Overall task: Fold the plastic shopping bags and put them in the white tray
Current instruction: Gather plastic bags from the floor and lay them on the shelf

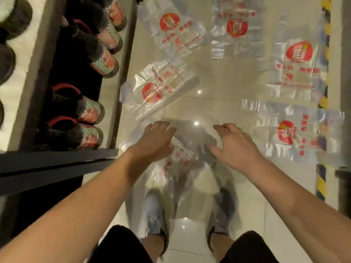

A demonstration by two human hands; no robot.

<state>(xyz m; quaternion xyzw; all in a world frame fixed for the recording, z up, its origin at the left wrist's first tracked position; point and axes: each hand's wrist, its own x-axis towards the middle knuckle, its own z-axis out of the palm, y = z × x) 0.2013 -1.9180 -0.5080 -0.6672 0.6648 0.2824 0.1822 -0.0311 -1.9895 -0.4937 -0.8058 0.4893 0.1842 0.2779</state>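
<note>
Hovering left hand (154,143), right hand (236,148) over blurred bag (177,155), lying diagonally.

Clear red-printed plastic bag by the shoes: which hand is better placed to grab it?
Probably left: the left hand hovers open right above the clear red-printed plastic bag, while the right hand hangs open beside the bag's right edge.

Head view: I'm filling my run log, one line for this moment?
left hand open | right hand open | nearest bag below both, ungripped | white tray unseen
</note>
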